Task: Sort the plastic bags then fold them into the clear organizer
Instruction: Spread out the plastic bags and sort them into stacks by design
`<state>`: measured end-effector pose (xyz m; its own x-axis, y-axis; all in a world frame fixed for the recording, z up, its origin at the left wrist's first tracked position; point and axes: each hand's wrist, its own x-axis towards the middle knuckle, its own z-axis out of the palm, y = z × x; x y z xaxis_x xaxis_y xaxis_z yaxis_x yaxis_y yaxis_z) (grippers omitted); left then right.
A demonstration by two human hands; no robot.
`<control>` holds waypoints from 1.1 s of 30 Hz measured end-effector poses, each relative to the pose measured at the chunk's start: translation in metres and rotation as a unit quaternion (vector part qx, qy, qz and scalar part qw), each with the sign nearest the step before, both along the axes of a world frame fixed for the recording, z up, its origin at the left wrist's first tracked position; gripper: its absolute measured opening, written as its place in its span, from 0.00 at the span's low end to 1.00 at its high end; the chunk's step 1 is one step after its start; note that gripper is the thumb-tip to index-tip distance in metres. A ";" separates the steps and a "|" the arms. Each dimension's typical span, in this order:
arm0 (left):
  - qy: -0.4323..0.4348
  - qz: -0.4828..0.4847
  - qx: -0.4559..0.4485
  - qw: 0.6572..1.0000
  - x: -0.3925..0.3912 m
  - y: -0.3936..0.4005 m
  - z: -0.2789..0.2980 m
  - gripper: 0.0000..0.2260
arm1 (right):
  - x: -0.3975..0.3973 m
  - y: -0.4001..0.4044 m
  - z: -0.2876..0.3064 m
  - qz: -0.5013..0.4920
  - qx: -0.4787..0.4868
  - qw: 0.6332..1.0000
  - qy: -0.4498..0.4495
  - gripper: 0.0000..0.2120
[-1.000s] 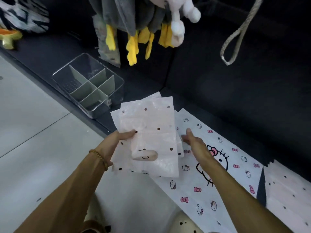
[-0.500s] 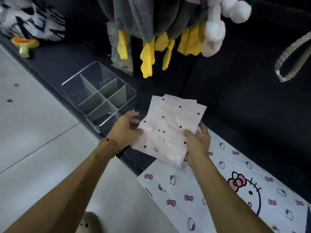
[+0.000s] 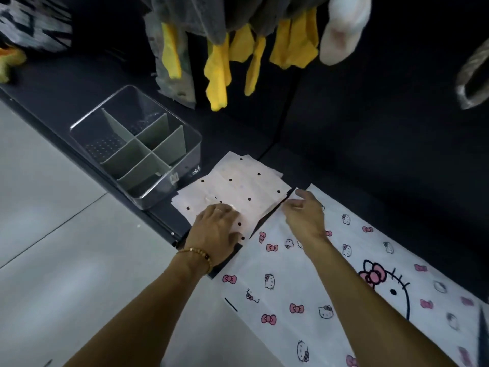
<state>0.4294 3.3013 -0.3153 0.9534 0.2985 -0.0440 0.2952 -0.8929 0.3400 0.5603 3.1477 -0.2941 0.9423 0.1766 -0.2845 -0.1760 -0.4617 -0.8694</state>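
The dotted bags [image 3: 235,192] lie just right of the organizer [image 3: 137,147], pressed flat by the open left hand [image 3: 215,229], while the loose, empty right hand [image 3: 304,213] hovers beside them; lifting that palm could let the slippery stack fan apart.

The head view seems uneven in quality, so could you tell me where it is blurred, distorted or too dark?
Head view: the hanging yellow cloth pieces and the rope loop at the top are blurred; the floor edge bows with wide-angle distortion; the black surface is too dark for detail; the polka-dot bags and clear organizer are sharp.
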 end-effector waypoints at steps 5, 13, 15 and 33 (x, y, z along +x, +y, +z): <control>-0.048 0.022 -0.058 0.997 0.002 -0.029 0.021 0.19 | 0.040 -0.085 0.008 0.047 -0.268 0.959 -0.081 0.26; -0.005 -0.046 -0.071 0.996 -0.041 -0.116 -0.002 0.27 | 0.046 -0.135 0.015 0.149 -0.445 0.882 -0.044 0.37; -0.007 -0.038 -0.076 0.996 -0.043 -0.117 -0.007 0.28 | 0.043 -0.141 0.024 0.166 -0.366 0.916 0.017 0.30; -0.083 0.118 -0.227 0.963 -0.060 -0.137 0.016 0.21 | -0.011 -0.198 0.048 0.096 -0.154 0.981 -0.071 0.08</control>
